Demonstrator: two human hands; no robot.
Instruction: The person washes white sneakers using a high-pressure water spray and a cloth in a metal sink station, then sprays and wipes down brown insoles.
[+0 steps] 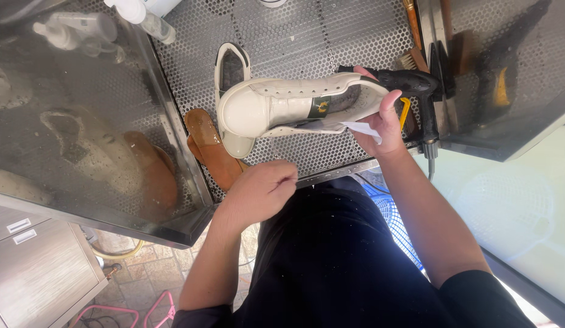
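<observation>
My right hand point(382, 121) grips a white low sneaker point(282, 106) by its heel end, holding it on its side over the perforated metal work surface point(282, 30); a white lace strip hangs by the palm. My left hand point(261, 188) is curled into a loose fist just below the shoe, near the surface's front rim, with fingertips pinched together; whether it holds anything cannot be made out. A second white sneaker point(229, 67) lies under the held one.
Two brown insoles point(213, 146) lie on the perforated surface beside the shoes. A black spray gun point(416, 85) with a yellow trigger rests at right, brushes point(413, 36) behind it. Spray bottles point(143, 15) stand at the back left. Shiny steel side walls flank the surface.
</observation>
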